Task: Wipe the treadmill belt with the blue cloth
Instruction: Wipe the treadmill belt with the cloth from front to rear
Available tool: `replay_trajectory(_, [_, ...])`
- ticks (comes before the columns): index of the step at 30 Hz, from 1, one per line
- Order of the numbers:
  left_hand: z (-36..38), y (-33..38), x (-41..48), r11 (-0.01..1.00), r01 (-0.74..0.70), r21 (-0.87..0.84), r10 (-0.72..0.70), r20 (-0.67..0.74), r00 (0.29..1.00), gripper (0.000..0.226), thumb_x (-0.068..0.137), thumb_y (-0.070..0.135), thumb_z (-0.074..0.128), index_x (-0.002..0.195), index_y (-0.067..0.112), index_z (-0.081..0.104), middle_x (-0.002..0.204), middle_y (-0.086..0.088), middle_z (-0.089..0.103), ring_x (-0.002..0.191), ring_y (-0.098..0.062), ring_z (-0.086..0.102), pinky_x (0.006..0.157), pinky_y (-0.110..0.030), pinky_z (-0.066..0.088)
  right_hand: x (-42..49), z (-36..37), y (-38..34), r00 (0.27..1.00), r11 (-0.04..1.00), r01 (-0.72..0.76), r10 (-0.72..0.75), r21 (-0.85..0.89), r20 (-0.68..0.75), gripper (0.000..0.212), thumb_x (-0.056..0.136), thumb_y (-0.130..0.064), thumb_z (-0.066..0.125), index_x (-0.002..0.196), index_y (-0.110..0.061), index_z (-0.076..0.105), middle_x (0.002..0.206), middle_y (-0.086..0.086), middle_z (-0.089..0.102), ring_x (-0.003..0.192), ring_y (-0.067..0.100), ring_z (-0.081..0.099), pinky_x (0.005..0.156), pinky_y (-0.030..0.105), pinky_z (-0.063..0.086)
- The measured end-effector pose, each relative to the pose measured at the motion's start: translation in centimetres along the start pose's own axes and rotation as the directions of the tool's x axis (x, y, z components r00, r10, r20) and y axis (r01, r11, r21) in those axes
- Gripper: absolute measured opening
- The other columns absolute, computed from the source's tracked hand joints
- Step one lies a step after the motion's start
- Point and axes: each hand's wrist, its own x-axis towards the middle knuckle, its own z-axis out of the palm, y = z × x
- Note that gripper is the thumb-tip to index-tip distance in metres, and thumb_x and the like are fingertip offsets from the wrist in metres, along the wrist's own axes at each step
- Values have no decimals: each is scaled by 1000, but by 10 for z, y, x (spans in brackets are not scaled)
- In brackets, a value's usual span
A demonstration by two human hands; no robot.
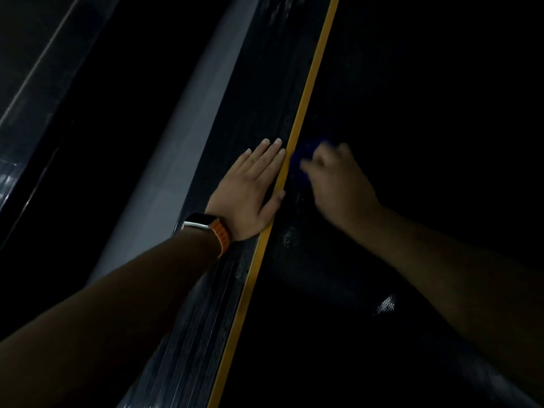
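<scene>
Very dark frame, most detail lost.

Left hand point(253, 189): palm down, flat on the ribbed side rail point(265, 83) of the treadmill. Fingers point(266, 156) straight and held together, pointing up-frame along the rail. Thumb splayed out to the right, lying across the yellow stripe point(309, 89) that runs along the rail's inner edge. It grips nothing, only rests on the rail.

Watch point(197, 221) on the left wrist: dark face, orange strap point(222, 235). Left forearm comes in from the lower left corner.

Right hand point(338, 184): out over the treadmill belt point(412, 113), just right of the yellow stripe and level with the left hand. It is motion-blurred. Its fingers point(312, 166) look curled down and clamped on the blue cloth point(303, 159); the blur hides the exact grip. Right forearm enters from the right edge.

Blue cloth: bunched under and ahead of the right hand's fingers. It sits on the belt's left margin, right against the stripe and just beside the left hand's fingertips. Only a small blue patch shows; the hand covers the rest.

The belt reads as near-black. There are faint pale smudges point(290, 234) on it close to the stripe, below the right hand. A small bright textured patch point(385, 304) shows lower down, next to the right forearm.

Left of the rail is a pale grey sloped panel point(188, 142), then dark floor.
</scene>
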Motion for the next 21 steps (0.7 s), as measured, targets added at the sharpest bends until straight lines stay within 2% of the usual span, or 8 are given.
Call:
replay_trajectory(5, [-2, 1, -1, 1000, 8, -19, -8, 0, 1000, 68, 105, 42, 34, 164, 10, 19, 172, -7, 12, 160, -20, 5, 130, -41, 5, -67, -4, -9, 894, 918, 388, -397, 88, 208, 54, 85, -18, 67, 137, -20, 53, 116, 4, 51, 97, 26, 47, 72, 36, 50])
replay_trajectory(8, [-3, 2, 0, 1000, 10, -23, -10, -3, 1000, 68, 105, 43, 31, 163, 11, 20, 172, -7, 12, 160, -20, 5, 130, -40, 5, -5, -10, 16, 997, 996, 77, -76, -49, 27, 52, 88, -13, 63, 138, -21, 53, 119, 7, 50, 100, 28, 46, 72, 35, 46])
replay_trajectory(10, [-2, 1, 0, 1000, 19, -24, -20, -17, 1000, 66, 106, 42, 31, 163, 11, 21, 172, -7, 13, 160, -20, 6, 130, -40, 5, -3, -9, 3, 994, 994, -109, 109, -15, -7, 50, 88, -11, 62, 136, -16, 54, 120, 8, 49, 102, 30, 46, 74, 36, 46])
replay_trajectory(12, [-1, 1, 0, 1000, 15, -23, -15, -24, 1000, 66, 106, 42, 30, 163, 11, 21, 172, -7, 14, 160, -21, 7, 130, -41, 7, -49, 3, -32, 991, 999, 43, -42, -8, 127, 51, 81, -11, 65, 131, -13, 56, 117, 9, 49, 100, 31, 47, 75, 37, 46])
replay_trajectory(14, [0, 2, 0, 1000, 16, -24, -16, -28, 999, 65, 107, 42, 31, 163, 11, 22, 172, -8, 15, 160, -21, 8, 130, -42, 8, -97, 3, -55, 920, 952, 293, -306, 91, 244, 48, 80, -15, 66, 128, -11, 58, 114, 8, 52, 95, 31, 48, 74, 40, 50])
replay_trajectory(16, [0, 2, 0, 1000, 19, -22, -20, -29, 999, 65, 106, 42, 31, 163, 11, 22, 172, -8, 16, 160, -21, 8, 130, -43, 10, -79, -2, -32, 869, 905, 420, -422, 67, 259, 49, 81, -18, 66, 129, -14, 58, 114, 8, 53, 94, 30, 49, 71, 40, 51])
replay_trajectory(19, [1, 1, 2, 1000, 20, -20, -21, -19, 1000, 66, 106, 43, 31, 164, 12, 20, 172, -7, 14, 160, -20, 7, 130, -44, 10, -3, -13, 20, 993, 989, 102, -96, -104, 63, 47, 87, -12, 62, 133, -18, 54, 118, 9, 49, 100, 31, 47, 75, 41, 50])
replay_trajectory(21, [1, 0, 1, 999, 25, -21, -26, -24, 999, 66, 106, 43, 31, 164, 12, 20, 172, -6, 13, 160, -20, 6, 130, -42, 8, -1, -10, 13, 989, 989, -144, 145, -25, 8, 42, 91, -13, 56, 133, -15, 54, 122, 10, 48, 104, 32, 46, 79, 40, 49])
